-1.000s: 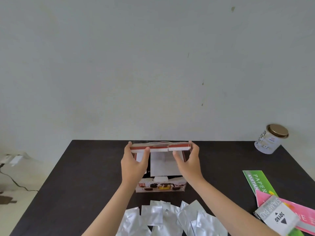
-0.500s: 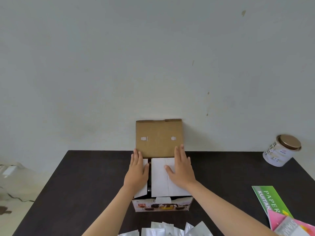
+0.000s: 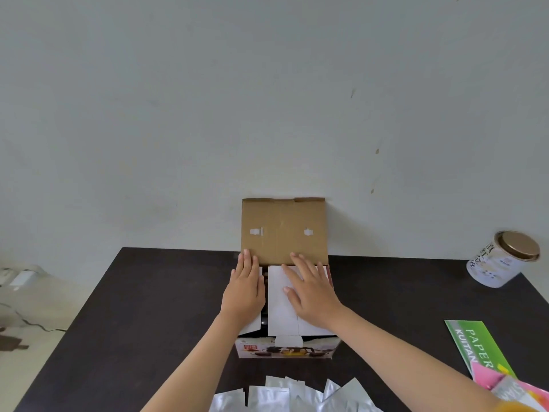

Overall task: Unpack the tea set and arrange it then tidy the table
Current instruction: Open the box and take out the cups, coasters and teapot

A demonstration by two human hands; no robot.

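The tea set box (image 3: 286,347) is sitting at the middle of the dark desk (image 3: 148,307), its brown lid (image 3: 283,230) standing upright toward the wall. Both hands are lying flat on the white inner flaps (image 3: 280,304): the left hand (image 3: 244,288) is pressing on the left flap, the right hand (image 3: 310,289) is spreading across the right one, fingers straight, gripping nothing. The task is only beginning, as I judge it. The lid is up, but the flaps are covering the contents, so probably no piece of the set is out yet; whatever lies beneath is hidden. Unpacking, arranging and tidying are all remaining. For the tidying, silver sachets (image 3: 294,395) are lying near the desk's front edge, a tin (image 3: 502,260) is leaning at the far right, and a green paper pack (image 3: 478,347) is resting at the right edge.
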